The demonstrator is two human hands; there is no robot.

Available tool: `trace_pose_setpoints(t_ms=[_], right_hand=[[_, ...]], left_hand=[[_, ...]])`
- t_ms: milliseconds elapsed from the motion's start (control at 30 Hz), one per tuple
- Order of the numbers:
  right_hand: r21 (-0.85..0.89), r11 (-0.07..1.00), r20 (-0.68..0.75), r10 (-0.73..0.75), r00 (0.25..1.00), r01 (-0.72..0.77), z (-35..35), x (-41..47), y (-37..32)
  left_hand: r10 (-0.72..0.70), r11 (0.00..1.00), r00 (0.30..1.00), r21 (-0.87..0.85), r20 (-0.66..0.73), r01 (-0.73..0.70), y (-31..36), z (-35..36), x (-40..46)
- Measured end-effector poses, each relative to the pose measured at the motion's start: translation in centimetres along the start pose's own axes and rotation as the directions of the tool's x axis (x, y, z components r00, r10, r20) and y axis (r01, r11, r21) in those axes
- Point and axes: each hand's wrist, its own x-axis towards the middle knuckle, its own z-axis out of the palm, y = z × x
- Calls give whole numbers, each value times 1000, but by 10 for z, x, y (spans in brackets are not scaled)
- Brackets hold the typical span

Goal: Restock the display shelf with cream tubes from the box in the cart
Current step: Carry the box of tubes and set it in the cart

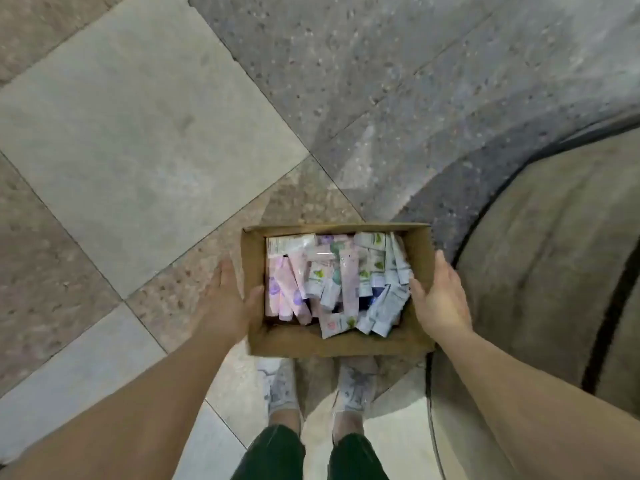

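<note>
**Box in both hands, shelf not in sight**

While the cardboard box (337,342) is packed with cream tubes (332,282), restocking looks barely begun: judging by the fill, nearly all stock remains to shelve. Left hand (230,303) grasps the box's left wall, thumb over the rim. Right hand (441,299) presses flat against the right wall, fingers extended. Box appears carried above the shoes (282,386). No shelf or cart clearly visible. Floor (138,133) is large stone-look tiles, grey and speckled brown. Curved tan surface (554,254) at right, unidentifiable.
</note>
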Motion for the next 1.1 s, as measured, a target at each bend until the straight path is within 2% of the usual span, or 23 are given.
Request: trace_pose_setpoints(t_ms=[100,233,400,533,767,933,1100], right_hand=[[-8,988,-33,157,987,-157,30,31,30],[122,925,55,356,933,-360,64,56,55],[211,909,-29,373,927,-359,85,72,72],[265,915,-37,326,945,-305,70,63,68],[245,945,-42,236,971,-219,-23,1,16],[252,963,-113,129,985,-97,-132,-58,-52],[244,969,-265,27,964,40,-263,-126,-131]], left_hand=[[-80,997,997,-9,13,80,-14,42,27],[-242,960,969,-128,56,247,-29,80,58],[-348,928,937,-125,38,350,-46,97,85],[-359,918,933,-168,36,360,-39,83,77],[-296,948,955,-112,33,298,-2,-22,12],[-176,984,978,-45,-115,172,47,-152,-56],[-66,995,952,-86,-300,42,104,-295,-139]])
